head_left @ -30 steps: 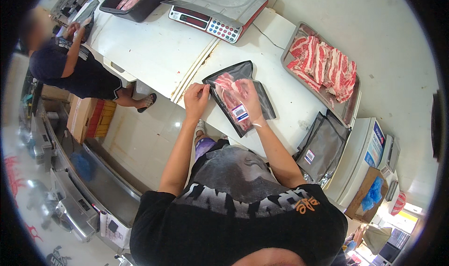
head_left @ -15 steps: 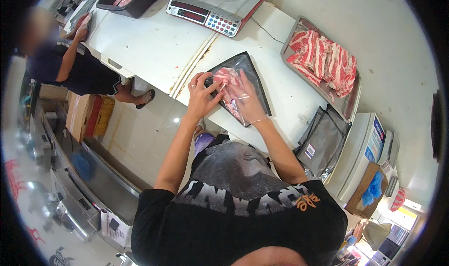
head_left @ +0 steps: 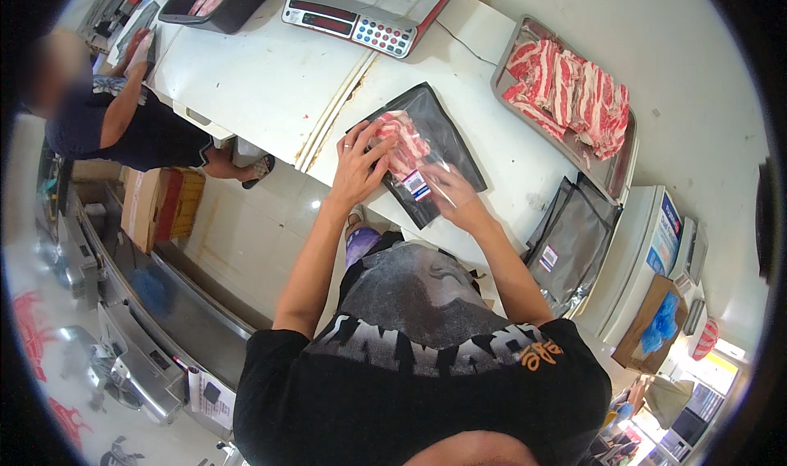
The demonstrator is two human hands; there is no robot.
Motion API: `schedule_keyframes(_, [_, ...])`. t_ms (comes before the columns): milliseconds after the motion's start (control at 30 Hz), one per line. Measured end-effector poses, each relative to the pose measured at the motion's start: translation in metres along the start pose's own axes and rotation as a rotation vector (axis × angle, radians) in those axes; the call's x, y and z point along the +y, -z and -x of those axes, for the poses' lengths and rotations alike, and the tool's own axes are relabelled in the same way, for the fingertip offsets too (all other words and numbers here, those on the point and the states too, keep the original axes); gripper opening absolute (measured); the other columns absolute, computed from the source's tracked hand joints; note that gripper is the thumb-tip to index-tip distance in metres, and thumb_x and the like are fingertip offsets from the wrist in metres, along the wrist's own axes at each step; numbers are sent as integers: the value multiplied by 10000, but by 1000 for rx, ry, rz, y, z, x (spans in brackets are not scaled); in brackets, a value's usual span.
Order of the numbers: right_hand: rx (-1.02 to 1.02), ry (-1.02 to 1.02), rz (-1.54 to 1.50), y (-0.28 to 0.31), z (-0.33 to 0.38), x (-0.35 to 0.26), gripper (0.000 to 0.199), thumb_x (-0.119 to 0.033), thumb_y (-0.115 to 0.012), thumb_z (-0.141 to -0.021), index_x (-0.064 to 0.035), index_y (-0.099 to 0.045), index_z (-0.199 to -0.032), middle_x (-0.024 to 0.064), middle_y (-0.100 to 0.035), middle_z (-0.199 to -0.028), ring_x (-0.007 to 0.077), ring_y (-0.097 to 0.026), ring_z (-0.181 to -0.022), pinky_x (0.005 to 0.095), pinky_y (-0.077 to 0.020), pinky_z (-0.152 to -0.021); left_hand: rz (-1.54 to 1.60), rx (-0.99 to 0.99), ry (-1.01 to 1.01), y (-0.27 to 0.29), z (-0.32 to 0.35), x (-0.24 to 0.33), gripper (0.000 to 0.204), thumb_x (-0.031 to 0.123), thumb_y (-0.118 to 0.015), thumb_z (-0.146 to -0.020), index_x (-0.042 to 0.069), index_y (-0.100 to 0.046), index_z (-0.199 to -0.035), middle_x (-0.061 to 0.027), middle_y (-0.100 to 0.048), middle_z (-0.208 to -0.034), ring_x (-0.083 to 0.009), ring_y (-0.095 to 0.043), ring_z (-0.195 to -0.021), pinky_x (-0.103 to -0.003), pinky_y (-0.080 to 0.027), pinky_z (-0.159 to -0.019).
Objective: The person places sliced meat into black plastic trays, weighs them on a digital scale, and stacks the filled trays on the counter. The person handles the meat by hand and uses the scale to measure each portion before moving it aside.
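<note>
Sliced red-and-white meat (head_left: 402,142) lies inside a vacuum bag (head_left: 455,134) with a clear face and a black back, flat on the white worktop. My left hand (head_left: 358,164) rests with parted, bent fingers on the meat's left side. My right hand (head_left: 461,204) is at the bag's near right part, its fingers stretched out and partly behind the clear film. Beside those fingers shows a white-and-blue label (head_left: 416,186) on the bag.
At the far right stands a metal tray (head_left: 502,81) with more meat slices (head_left: 566,97). Several black bags (head_left: 574,228) lie at the right edge. A scale (head_left: 352,25) and a black bin (head_left: 238,11) stand at the back. Another person (head_left: 123,122) works at the left.
My right hand has drawn back toward me from over the meat, uncovering the slices and the label. My left hand stays by the meat's left side.
</note>
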State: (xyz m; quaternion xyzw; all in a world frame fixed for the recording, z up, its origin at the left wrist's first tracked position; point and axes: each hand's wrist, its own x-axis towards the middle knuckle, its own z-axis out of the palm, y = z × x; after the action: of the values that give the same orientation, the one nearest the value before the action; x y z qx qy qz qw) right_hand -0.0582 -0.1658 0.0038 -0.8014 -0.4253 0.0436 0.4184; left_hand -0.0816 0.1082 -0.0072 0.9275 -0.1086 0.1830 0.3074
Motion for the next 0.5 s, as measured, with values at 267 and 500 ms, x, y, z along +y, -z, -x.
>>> schedule_keyframes(267, [73, 69, 102, -13, -25, 23, 431, 79, -652, -759, 23, -698, -1184, 176, -659, -1232, 387, -601, -1165, 445, -496, -1006, 1, 33, 9, -7, -4, 1, 334, 240, -654, -997, 201, -753, -1314, -66, -576, -1514, -331, -486, -1399, -502, -326, -1149])
schedule_keyframes(500, [135, -153, 160, -28, -52, -3, 269, -57, -711, -824, -8, -703, -1088, 186, -653, -1280, 385, -573, -1217, 487, -443, -1081, 28, 49, 33, -7, -4, -2, 337, 250, -662, -991, 192, -758, -1309, -66, -588, -1504, -311, -492, -1395, -488, -329, -1151])
